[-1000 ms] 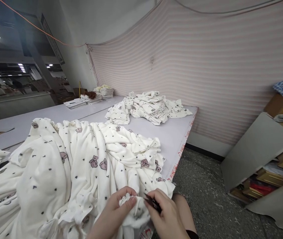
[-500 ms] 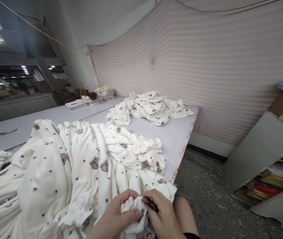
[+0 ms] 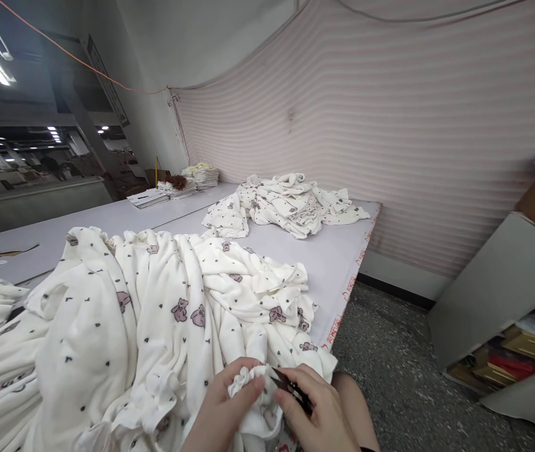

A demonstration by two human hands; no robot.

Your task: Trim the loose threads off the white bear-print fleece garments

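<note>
White fabric garments [image 3: 164, 326] printed with small bears and dots lie heaped over the near part of the table. At the heap's front edge my left hand [image 3: 230, 395] pinches a gathered, ruffled edge of the fabric [image 3: 265, 411] between thumb and fingers. My right hand [image 3: 319, 408] is closed round dark thread snips [image 3: 293, 390]. The blades of the snips stand apart, their tips pointing left beside the gathered edge. Below the hands the lower part of the fabric is cut off by the frame.
Another pile of the same printed fabric [image 3: 286, 204] sits farther back on the table [image 3: 328, 251]. Paper stacks [image 3: 201, 176] stand at the far left corner. To the right, across the speckled floor [image 3: 385, 351], is a grey shelf unit [image 3: 488, 282]. A striped sheet hangs behind.
My right hand has turned slightly, and the snips' blades now show more fully and apart. The left thumb has risen a little on the fabric. The view has shifted slightly.
</note>
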